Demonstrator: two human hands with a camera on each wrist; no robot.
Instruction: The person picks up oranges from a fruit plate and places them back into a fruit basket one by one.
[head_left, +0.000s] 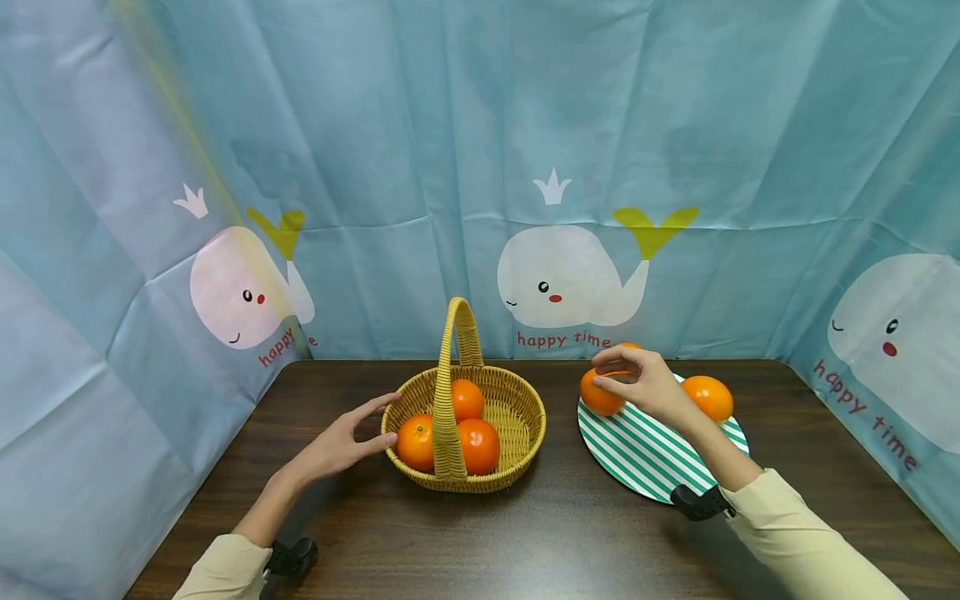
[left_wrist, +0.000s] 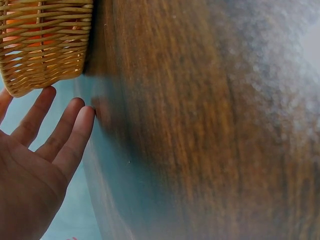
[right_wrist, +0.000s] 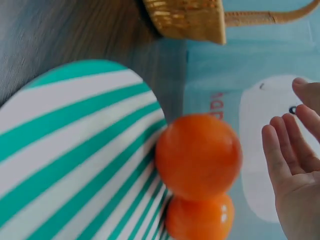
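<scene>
A yellow wicker basket (head_left: 528, 450) with a tall handle stands left of centre, with three oranges inside, one of them an orange (head_left: 478, 447) near the front. At its left side is my left hand (head_left: 337, 442), thumb and index finger right at the rim; the left wrist view shows its other fingers fairly straight against the woven wall. My right hand (head_left: 648, 387) hovers over a green-and-white striped round plate (head_left: 645, 454), fingers bent loosely and nothing in them. Just below its fingertips sits an orange (right_wrist: 199, 156), with a second orange (right_wrist: 200, 217) close by.
Another orange (head_left: 707, 398) lies at the plate's right edge. The dark wooden table (head_left: 480, 542) ends at the back against a blue curtain (head_left: 390, 275) printed with whales, which also hangs at both sides.
</scene>
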